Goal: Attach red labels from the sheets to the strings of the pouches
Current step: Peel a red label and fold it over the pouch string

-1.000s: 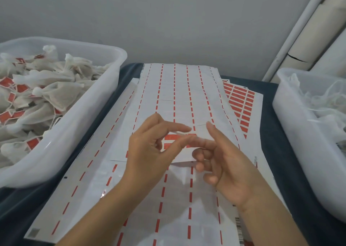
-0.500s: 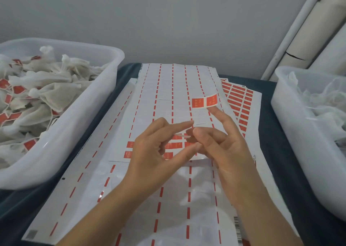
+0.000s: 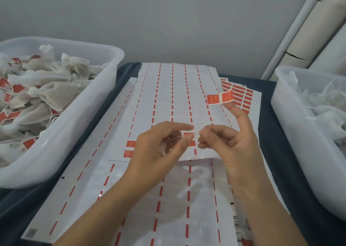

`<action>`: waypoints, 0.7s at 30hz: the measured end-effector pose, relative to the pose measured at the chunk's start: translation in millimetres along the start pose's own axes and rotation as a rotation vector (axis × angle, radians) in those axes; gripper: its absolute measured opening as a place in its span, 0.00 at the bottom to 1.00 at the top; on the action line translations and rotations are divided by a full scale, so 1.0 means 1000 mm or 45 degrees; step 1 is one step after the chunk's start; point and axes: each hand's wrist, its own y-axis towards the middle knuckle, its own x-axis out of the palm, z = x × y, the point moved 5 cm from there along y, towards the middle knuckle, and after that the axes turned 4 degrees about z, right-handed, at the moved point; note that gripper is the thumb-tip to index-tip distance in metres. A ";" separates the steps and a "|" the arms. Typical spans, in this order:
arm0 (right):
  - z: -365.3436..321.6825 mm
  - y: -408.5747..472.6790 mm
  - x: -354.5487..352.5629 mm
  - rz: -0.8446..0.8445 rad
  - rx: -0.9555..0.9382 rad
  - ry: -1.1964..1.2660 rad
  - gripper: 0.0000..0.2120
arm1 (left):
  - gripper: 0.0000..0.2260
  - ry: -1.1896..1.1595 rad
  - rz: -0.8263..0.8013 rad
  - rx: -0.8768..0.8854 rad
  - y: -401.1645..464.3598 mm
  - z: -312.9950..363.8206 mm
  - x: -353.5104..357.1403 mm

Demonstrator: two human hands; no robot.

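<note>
A red label (image 3: 220,98) sticks to the raised tip of a finger of my right hand (image 3: 229,143), above the sheets. A thin white string (image 3: 195,133) runs between my two hands; my left hand (image 3: 159,148) pinches one part and the thumb and forefinger of my right hand pinch the other. The pouch on that string is hidden behind my left hand. Under my hands lies a mostly peeled label sheet (image 3: 168,100) with a few red labels (image 3: 130,148) left near its front edge.
A white bin (image 3: 89,113) on the left holds several pouches with red labels. Another white bin (image 3: 299,133) on the right holds white pouches. A sheet full of red labels (image 3: 245,96) peeks out at the right. More peeled sheets (image 3: 112,199) cover the dark cloth.
My right hand has lifted with a peeled red label on its fingertip, and both hands have come together and now pinch the string between them.
</note>
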 end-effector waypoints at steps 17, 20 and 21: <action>-0.006 0.004 -0.011 -0.086 0.173 -0.143 0.08 | 0.07 -0.248 -0.093 -0.599 0.006 -0.022 -0.002; 0.003 0.001 -0.002 -0.224 0.245 -0.104 0.07 | 0.07 -0.256 -0.080 -0.609 0.005 -0.022 -0.001; 0.006 0.001 0.000 -0.232 0.256 -0.126 0.08 | 0.07 -0.261 -0.067 -0.611 0.005 -0.022 -0.001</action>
